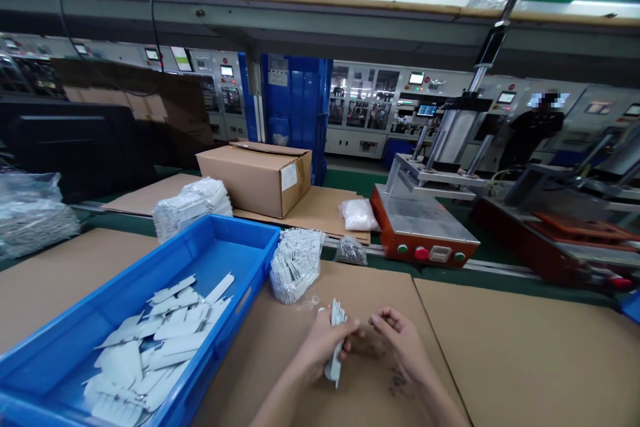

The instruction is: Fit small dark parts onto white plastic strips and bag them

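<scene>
We are holding a white plastic piece [335,368] in our left hand [325,340], above the cardboard [370,383] towards the near edge of the table. We are curling our right hand [403,340] nearby, thumb and forefinger close together; we cannot tell whether it is gripping anything. Loose white parts [177,327] are lying in the blue tray [239,247], left of our hands.
</scene>
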The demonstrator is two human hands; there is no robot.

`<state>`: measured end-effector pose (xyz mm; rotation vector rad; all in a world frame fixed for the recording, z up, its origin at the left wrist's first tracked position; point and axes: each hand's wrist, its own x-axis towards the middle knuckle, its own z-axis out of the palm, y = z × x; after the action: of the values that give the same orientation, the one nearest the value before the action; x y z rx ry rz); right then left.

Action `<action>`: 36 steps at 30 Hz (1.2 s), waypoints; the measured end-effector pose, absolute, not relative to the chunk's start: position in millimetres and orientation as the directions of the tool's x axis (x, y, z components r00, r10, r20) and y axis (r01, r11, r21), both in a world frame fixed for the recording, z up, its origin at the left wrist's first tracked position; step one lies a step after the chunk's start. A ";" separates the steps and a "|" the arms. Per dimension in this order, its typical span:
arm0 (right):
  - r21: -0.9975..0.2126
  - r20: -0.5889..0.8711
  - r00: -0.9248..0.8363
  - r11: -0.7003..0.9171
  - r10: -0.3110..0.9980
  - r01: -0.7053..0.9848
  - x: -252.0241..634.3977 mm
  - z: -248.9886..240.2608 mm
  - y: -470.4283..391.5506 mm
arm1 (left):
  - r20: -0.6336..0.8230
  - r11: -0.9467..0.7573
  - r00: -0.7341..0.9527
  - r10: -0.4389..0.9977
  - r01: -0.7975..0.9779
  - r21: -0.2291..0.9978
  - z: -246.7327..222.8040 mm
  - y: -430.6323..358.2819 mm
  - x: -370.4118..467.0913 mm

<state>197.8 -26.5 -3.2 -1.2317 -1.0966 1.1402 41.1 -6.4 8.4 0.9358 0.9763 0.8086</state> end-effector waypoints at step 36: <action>-0.988 0.036 0.140 0.056 0.989 -0.141 180.3 -14.2 -27.2 | -0.320 0.389 0.284 0.904 -0.239 0.890 2.8 -3.9 45.0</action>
<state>180.3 -27.2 -14.2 -1.1314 -1.0243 1.1405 45.0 -3.9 2.8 0.8373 0.9804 0.8975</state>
